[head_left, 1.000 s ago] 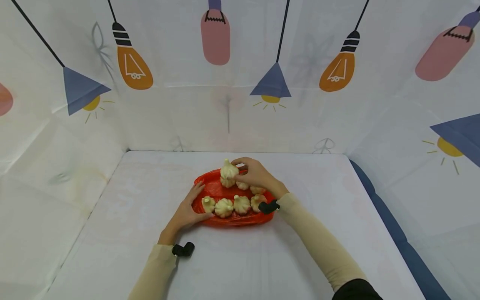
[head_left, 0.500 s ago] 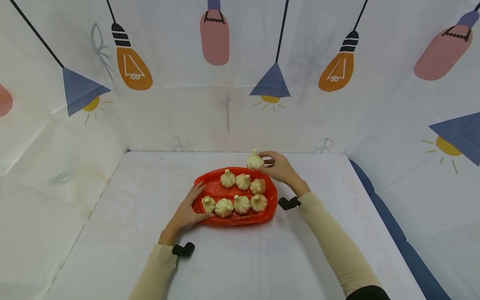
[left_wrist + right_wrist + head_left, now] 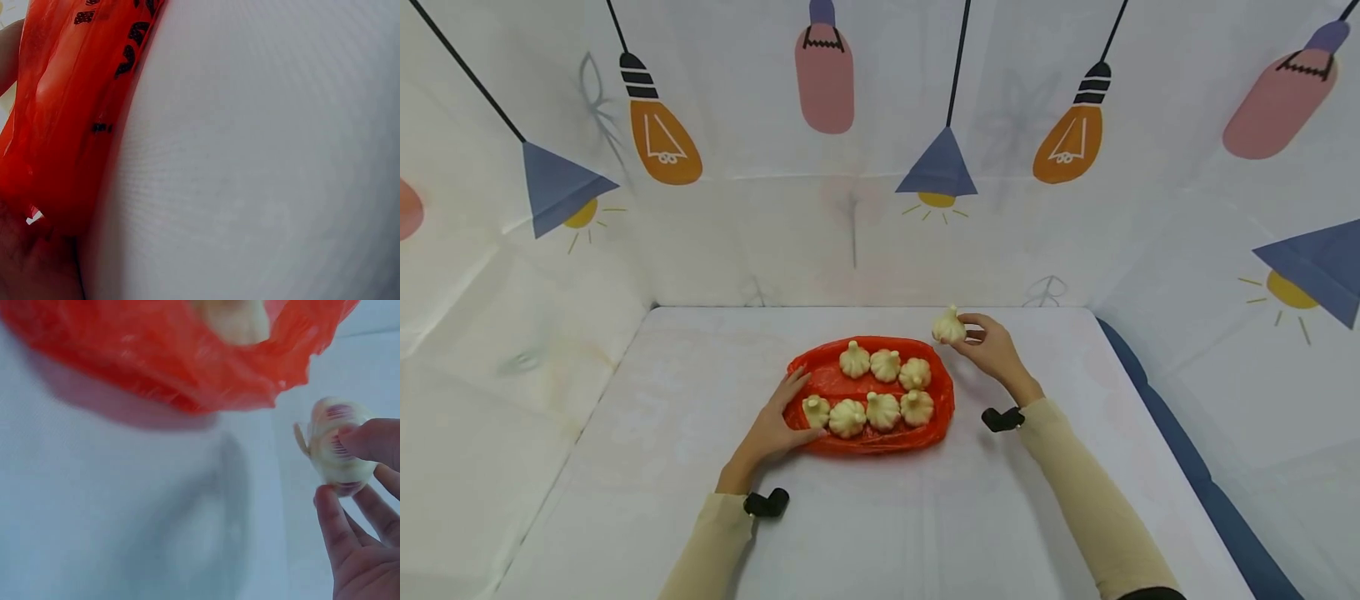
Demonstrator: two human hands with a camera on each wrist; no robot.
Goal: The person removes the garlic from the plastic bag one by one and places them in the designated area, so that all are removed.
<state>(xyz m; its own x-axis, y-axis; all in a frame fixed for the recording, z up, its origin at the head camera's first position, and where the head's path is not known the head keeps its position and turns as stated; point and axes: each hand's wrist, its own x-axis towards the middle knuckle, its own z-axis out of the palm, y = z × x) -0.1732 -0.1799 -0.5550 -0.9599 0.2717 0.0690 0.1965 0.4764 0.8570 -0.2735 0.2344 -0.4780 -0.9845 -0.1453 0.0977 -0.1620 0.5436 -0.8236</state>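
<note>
My right hand point(image 3: 992, 343) pinches a garlic bulb point(image 3: 949, 327) by its side, thumb opposite the fingers, above the table beyond the back right of a red plastic-wrapped tray point(image 3: 945, 408). In the right wrist view the garlic bulb point(image 3: 338, 447) shows purple streaks between the thumb and fingertips, beside the crinkled red plastic point(image 3: 187, 381). My left hand point(image 3: 773, 423) rests at the tray's left end, fingers extended along the rim and thumb at the front. Several garlic bulbs point(image 3: 883, 410) fill the front row; three more bulbs point(image 3: 885, 364) stand in the back row.
The white table point(image 3: 865, 533) runs back to a white sheet point(image 3: 730, 242) printed with lamps and bulbs. A blue padded edge point(image 3: 1165, 433) lines the right side. In the left wrist view, black print marks the red plastic point(image 3: 69, 131).
My right hand has lifted the garlic bulb from above the tray's back row and carried it right, past the rim. The left hand keeps its place.
</note>
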